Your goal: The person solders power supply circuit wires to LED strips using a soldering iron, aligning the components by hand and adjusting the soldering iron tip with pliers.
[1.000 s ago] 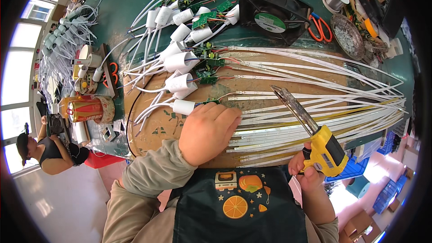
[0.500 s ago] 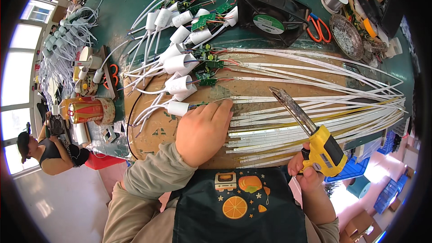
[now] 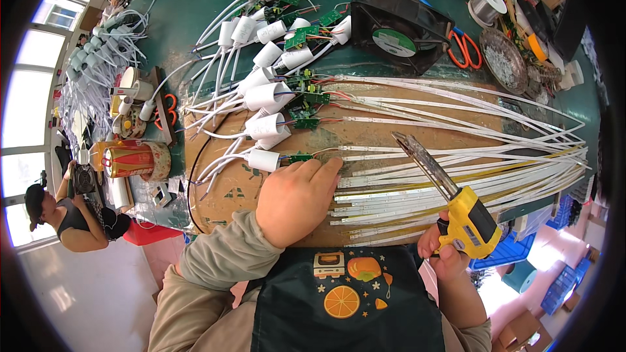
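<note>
My right hand (image 3: 441, 246) grips a yellow-and-black soldering gun (image 3: 475, 225). Its long, dirty metal tip points up and left over the LED strips. My left hand (image 3: 297, 199) is palm down on the brown board, fingers curled and close together. What is under its fingertips is hidden. Just above these fingers lies a small green circuit board (image 3: 300, 157), joined to a white plastic lamp base (image 3: 263, 160) with a pale cord. A thin wire runs from it toward the end of a white LED strip (image 3: 385, 148). Several more LED strips (image 3: 417, 179) fan out rightward.
Several white lamp bases (image 3: 264, 96) with circuit boards lie beyond my left hand. A black fan (image 3: 399, 29) stands at the back. To its right are red-handled scissors (image 3: 464, 51), a solder spool (image 3: 487, 5) and a round dish (image 3: 503, 58). Another person (image 3: 68, 221) sits at far left.
The view has shifted slightly, so the bench things appear a little lower and further right. Both hands keep nearly the same pose, and the soldering gun remains in my right hand.
</note>
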Action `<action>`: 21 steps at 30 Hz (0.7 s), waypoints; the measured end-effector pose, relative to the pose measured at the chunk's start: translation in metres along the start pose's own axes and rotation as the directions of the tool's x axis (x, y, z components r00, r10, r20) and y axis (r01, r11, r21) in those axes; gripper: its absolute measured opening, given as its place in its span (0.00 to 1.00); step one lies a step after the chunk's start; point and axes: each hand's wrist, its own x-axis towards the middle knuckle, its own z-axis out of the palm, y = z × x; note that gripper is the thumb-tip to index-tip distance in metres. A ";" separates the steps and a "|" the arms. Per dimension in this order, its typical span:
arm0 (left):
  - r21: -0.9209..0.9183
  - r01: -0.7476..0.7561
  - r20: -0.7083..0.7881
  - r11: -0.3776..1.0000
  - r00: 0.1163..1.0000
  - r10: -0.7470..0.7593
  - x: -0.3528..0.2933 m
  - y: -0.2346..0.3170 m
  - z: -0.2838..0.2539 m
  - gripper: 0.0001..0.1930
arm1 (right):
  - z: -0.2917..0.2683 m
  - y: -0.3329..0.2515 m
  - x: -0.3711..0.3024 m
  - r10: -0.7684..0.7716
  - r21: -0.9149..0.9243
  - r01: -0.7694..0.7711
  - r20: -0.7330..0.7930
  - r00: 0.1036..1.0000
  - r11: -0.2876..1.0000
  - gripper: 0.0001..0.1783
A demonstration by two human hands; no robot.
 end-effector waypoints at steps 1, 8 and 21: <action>0.002 -0.001 -0.002 1.000 1.000 0.001 0.000 -0.001 -0.003 0.13 | 0.000 0.000 0.000 -0.002 0.000 0.002 -0.006 1.000 1.000 0.37; 0.109 0.015 -0.021 0.994 1.000 -0.013 -0.007 -0.020 -0.040 0.22 | 0.000 0.000 -0.001 -0.006 -0.001 0.006 -0.009 1.000 1.000 0.38; 0.190 -0.170 0.124 0.967 0.981 0.148 -0.014 -0.041 -0.043 0.21 | -0.002 0.004 0.001 -0.060 0.072 0.058 0.021 0.998 0.996 0.37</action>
